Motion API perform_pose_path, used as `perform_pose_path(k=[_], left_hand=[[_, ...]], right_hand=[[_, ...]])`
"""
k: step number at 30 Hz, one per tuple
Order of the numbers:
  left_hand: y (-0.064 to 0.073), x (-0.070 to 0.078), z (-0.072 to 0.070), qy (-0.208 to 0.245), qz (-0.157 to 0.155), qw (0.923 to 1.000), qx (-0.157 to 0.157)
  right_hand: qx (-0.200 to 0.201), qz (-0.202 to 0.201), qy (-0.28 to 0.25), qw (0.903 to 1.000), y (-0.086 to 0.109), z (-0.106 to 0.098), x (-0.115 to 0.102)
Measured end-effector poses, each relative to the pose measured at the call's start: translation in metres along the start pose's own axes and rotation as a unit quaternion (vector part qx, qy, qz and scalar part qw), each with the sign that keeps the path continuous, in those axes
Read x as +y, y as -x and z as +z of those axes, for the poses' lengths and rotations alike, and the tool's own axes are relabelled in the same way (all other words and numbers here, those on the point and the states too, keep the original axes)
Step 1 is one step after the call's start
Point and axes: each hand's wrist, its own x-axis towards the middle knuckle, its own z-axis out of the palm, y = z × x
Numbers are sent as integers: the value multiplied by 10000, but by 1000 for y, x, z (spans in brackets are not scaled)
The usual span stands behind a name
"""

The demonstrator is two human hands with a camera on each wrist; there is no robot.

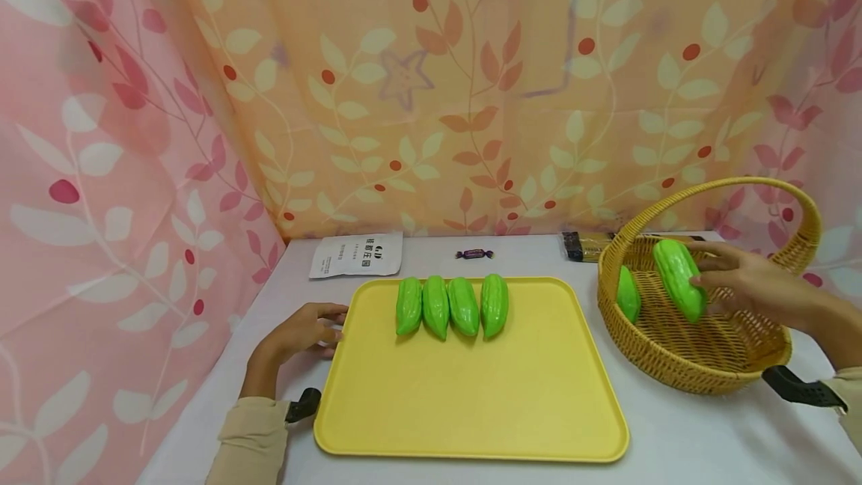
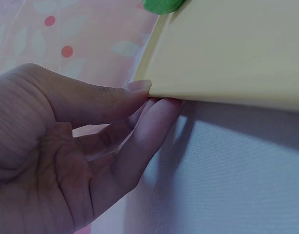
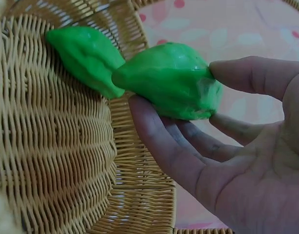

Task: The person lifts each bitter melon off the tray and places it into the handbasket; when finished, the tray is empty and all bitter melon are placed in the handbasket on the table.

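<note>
My right hand (image 1: 754, 279) grips a bright green bitter melon (image 1: 679, 279) over the wicker basket (image 1: 673, 376), its thumb on one side and fingers on the other in the right wrist view. Another bitter melon (image 3: 86, 58) lies in the basket against its wall. On the left, my left hand (image 1: 306, 331) pinches the rim of the yellow tray (image 1: 471, 403), with the thumb above and fingers under the edge in the left wrist view. Several more bitter melons (image 1: 435, 307) lie side by side in a row along the tray's far edge.
A white packet (image 1: 357, 254) lies behind the tray, and a purple-wrapped candy (image 1: 474, 254) sits to its right. Partly hidden by the basket is a dark and gold package (image 1: 584, 246). The basket's tall handle (image 1: 727, 184) arches over it. Patterned curtains hang behind and at the sides.
</note>
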Motion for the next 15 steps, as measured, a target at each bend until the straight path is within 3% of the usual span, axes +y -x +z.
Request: perform_pose_path(k=[7,15], left_hand=[[0,1,0,55,-36,10000,-14],[-1,-1,1,109,-58,9999,-28]], right_hand=[[-379,15,-375,9986,-12,-11,7],[-844,296,-678,9937,-30,-11,13]])
